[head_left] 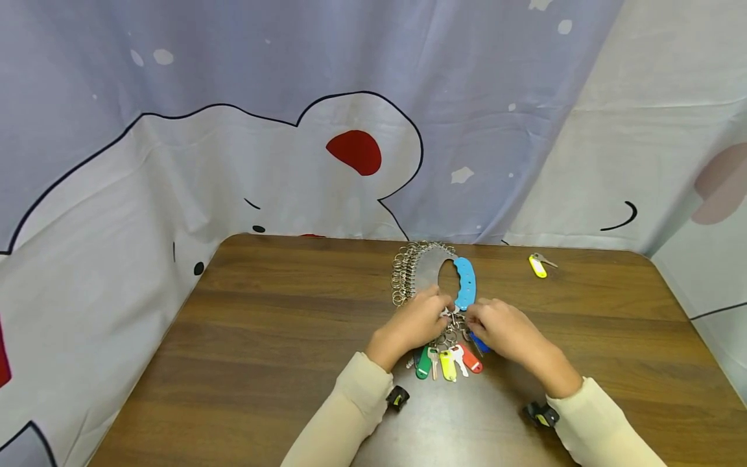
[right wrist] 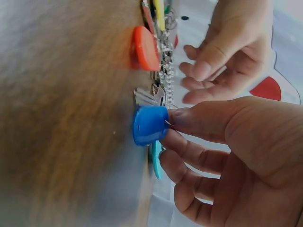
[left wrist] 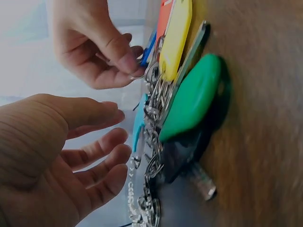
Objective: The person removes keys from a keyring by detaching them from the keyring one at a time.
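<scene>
A curved grey metal key holder plate with a light-blue handle lies on the table, small metal rings lining its outer edge. At its near end, my right hand pinches the ring of a blue key tag between thumb and forefinger. A silver key lies beside that tag. My left hand hovers close by the rings, fingers loosely bent and nothing between them. Between the hands, green, yellow and red key tags with keys fan out toward me.
Toward the table's far right lies a separate yellow key tag with a key. The brown wooden table ends at a patterned curtain behind it. A dark tag sits partly under the green one.
</scene>
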Available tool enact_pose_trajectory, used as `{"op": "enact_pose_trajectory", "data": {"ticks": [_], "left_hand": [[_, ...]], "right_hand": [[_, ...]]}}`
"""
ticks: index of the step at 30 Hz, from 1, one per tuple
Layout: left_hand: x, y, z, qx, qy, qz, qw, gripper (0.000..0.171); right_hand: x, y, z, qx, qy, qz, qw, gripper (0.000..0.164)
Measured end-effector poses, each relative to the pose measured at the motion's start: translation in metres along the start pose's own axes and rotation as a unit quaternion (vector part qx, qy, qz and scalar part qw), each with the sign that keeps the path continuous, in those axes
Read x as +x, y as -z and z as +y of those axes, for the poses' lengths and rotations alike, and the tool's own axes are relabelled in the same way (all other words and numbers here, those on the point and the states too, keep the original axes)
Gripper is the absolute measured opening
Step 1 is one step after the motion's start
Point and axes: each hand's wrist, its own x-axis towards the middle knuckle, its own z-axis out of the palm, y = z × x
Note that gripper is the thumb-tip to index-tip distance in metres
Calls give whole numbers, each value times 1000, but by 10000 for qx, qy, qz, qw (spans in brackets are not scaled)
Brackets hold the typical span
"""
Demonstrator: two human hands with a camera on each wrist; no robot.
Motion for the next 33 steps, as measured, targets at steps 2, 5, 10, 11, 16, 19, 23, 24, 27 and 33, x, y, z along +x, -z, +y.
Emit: {"op": "enact_pose_trajectory", "data": {"ticks": [2,5,10,11,16,19,23,24,27,33], "left_hand": [[1,-2,2,-62,8,-86,9999,18],[3,-4,3,-133,-3,-158,9998,17],[5,-8,6,-191,-78,-149,9997,11],[6,-9,6,-204,-91,-150,9996,10],[10,-12,7,-274,-111,-102,9995,6],[12,-13,8,-387,-85,-33,9992,7],[12,-14,7,-564,-95,107,9983,8],[12,-14,6,-593,-125,162,9980,9],[11,-15,5,-617,-234,348,9972,9],[10,-16,4,-664,-340,625,9953,8]], "right_hand": [[0,1,1,92,-63,-24,9999,19],[1,2,2,164,-150,-15,9998,14],[2,4,4,293,-216,102,9993,10],[3,5,4,335,-218,137,9991,9],[4,7,3,595,-285,230,9976,6],[5,8,3,729,-383,206,9964,6],[6,9,2,875,-454,194,9949,6],[6,9,2,908,-465,204,9946,6],[5,9,2,965,-473,230,9939,6],[5,7,4,1079,-558,196,9924,9]]}}
